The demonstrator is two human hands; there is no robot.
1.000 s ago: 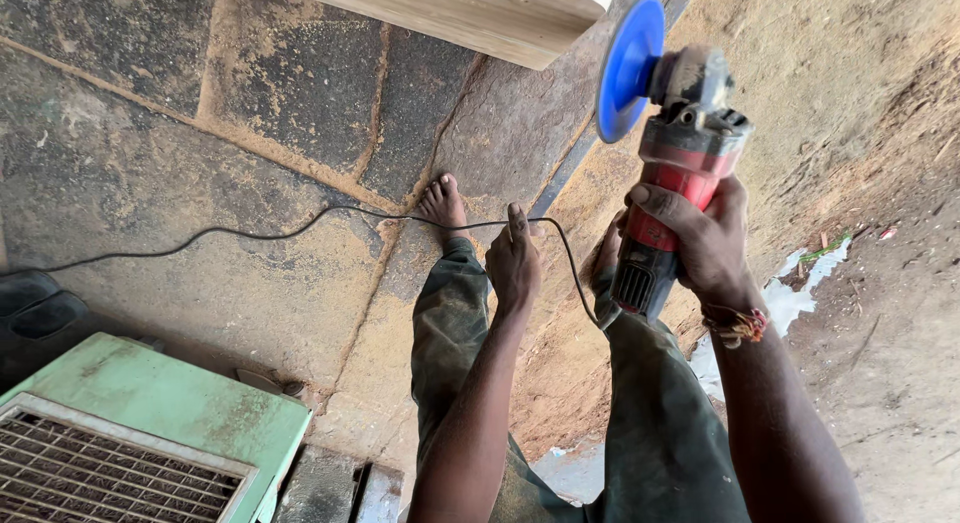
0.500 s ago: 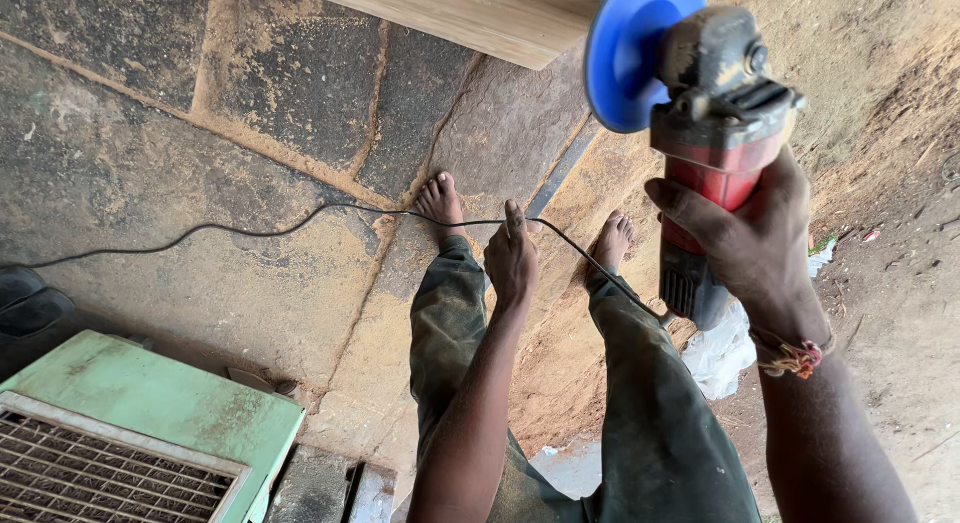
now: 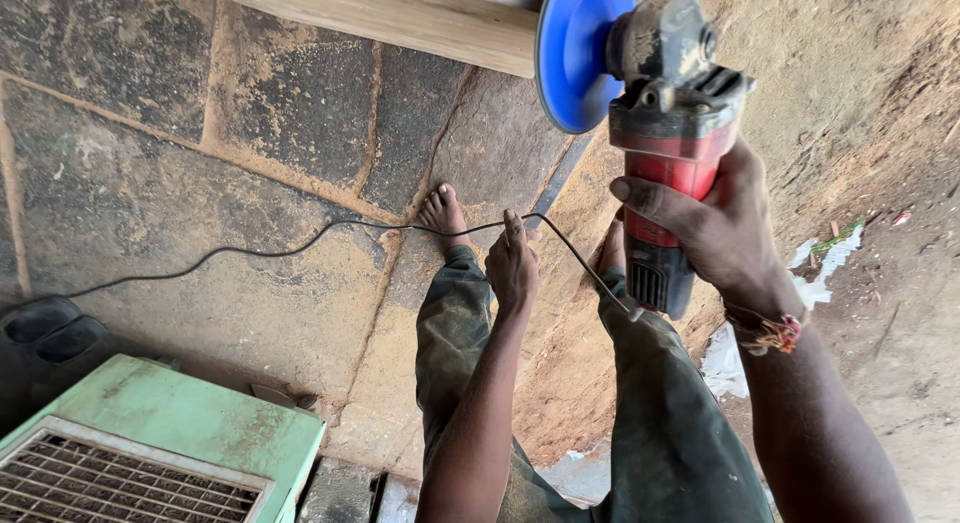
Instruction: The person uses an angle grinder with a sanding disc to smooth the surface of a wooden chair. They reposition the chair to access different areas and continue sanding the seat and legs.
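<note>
My right hand grips the red body of an angle grinder with a grey head and a blue disc, held up near a pale wooden beam. The grinder's black power cord runs from its base leftward across the stone floor. My left hand hangs lower with the cord lying over its fingers. My bare feet and dusty green trousers show below.
A stone slab floor lies on the left and dusty earth on the right. A light green metal box with a grille stands at the bottom left, a black object beside it. White scraps lie near my right wrist.
My right hand has brought the grinder closer to the camera and a little lower, so it looks larger. The left hand has stayed on the cord.
</note>
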